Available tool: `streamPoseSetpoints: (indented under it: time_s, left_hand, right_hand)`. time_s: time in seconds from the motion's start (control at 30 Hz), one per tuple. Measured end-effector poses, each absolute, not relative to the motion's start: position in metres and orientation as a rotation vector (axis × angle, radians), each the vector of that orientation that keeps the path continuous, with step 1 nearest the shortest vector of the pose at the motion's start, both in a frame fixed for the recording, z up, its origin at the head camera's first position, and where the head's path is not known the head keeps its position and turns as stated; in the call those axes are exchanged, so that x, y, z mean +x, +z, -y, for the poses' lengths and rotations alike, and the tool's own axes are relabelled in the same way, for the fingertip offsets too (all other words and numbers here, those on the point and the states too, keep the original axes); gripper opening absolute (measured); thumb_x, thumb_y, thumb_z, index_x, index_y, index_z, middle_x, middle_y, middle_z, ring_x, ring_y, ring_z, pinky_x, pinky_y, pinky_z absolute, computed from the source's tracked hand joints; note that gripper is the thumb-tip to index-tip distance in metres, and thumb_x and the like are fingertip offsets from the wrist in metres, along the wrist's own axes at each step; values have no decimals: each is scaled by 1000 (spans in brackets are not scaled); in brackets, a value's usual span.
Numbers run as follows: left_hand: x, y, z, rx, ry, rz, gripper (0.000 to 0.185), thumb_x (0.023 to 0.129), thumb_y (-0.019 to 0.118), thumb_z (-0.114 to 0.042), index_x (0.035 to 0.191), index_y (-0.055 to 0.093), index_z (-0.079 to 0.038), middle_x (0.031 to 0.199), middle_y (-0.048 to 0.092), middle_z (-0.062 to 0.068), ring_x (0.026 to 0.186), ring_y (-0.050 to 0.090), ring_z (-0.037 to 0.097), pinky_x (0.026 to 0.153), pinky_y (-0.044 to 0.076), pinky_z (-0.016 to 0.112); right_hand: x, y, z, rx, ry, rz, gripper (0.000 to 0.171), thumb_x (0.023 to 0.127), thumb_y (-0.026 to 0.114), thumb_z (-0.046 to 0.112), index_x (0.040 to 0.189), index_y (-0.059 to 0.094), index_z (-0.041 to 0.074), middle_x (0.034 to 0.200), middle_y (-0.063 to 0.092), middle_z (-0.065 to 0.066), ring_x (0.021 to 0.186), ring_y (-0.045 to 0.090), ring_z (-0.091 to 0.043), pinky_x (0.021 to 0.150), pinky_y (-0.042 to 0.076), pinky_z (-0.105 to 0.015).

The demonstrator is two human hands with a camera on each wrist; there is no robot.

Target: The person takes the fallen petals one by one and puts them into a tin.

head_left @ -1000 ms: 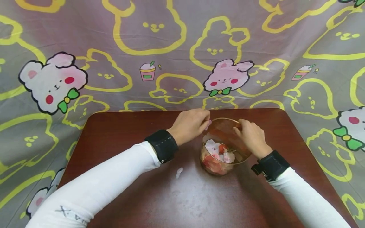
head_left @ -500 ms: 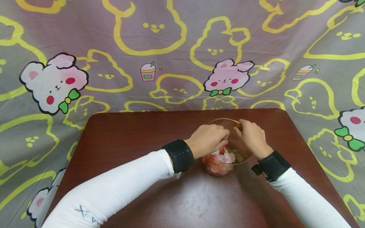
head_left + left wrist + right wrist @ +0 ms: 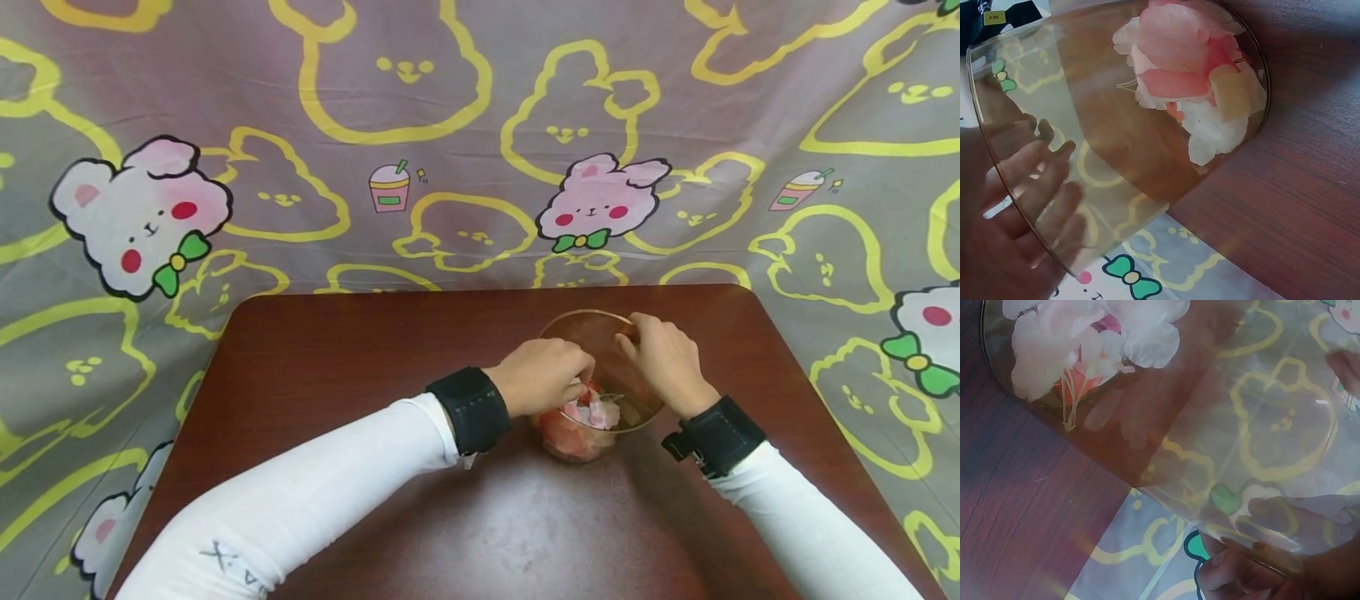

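Note:
A clear amber-tinted glass bowl point(image 3: 637, 417) with a gold rim stands on the table. White, pink and red petals point(image 3: 1175, 56) lie in its bottom, with thin pale strands point(image 3: 1069, 400) among them. My left hand point(image 3: 543, 375) reaches in over the near-left rim, fingers above the petals. In the left wrist view its fingers point(image 3: 1041, 200) are spread loosely, with no petal showing between them. My right hand point(image 3: 667, 358) grips the far-right rim, the thumb inside the glass and the other fingers outside.
The reddish-brown table point(image 3: 345, 333) reaches back to a patterned cloth point(image 3: 450, 100) with cartoon bears and rabbits. A small white petal point(image 3: 469, 460) on the table is mostly hidden under my left wristband point(image 3: 468, 412).
My left hand has moved right from the bowl's left rim to over its mouth, and the pink petal pinched earlier no longer shows in its fingers. The right hand stays on the rim.

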State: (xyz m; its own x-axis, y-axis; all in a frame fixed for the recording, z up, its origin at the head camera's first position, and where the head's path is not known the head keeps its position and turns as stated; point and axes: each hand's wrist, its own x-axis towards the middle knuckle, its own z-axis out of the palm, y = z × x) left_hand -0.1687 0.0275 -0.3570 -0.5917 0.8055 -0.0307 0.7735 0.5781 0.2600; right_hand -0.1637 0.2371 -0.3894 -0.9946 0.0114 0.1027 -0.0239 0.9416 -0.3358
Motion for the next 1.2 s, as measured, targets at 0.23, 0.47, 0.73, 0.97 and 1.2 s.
streamPoseSetpoints:
  time_s: [0.23,0.47,0.73,0.97,1.2]
  left_hand:
    - [-175,-358,-4,1321,664,-2881,12,99,62,-22,104,71,-15,102,70,-1,96,63,15,82,54,30]
    - [-187,-371,36,1068,914,-3007,14,98,62,-18,107,71,-13,110,72,2,105,66,19,89,55,37]
    - [-177,-414,77,914,876,-2832,12,97,64,-18,105,72,-14,99,72,0,94,68,18,82,55,38]
    - [-156,-449,92,980,649,-2741,10,94,70,-25,99,70,-17,93,70,-3,87,66,13,77,54,34]
    - [-138,-468,98,1069,509,-2680,27,81,84,-36,93,68,-17,84,64,-5,77,57,7,68,49,28]
  right_hand:
    - [-163,-388,-236,0,522,3005,18,96,67,20,85,61,7,66,57,-7,59,56,-25,48,35,-34]
    - [-163,-388,-237,6,529,3006,16,95,68,20,87,62,7,69,61,-8,62,58,-26,48,37,-34]
    - [-163,-388,-237,20,534,3004,17,96,67,21,88,62,7,68,59,-7,60,55,-24,48,35,-33]
    - [-163,-388,-237,17,543,3006,16,96,67,21,90,63,7,69,57,-7,61,53,-24,49,34,-33]
    - [-162,-388,-237,16,550,3012,16,96,68,21,91,63,6,70,60,-8,61,53,-24,48,35,-32]
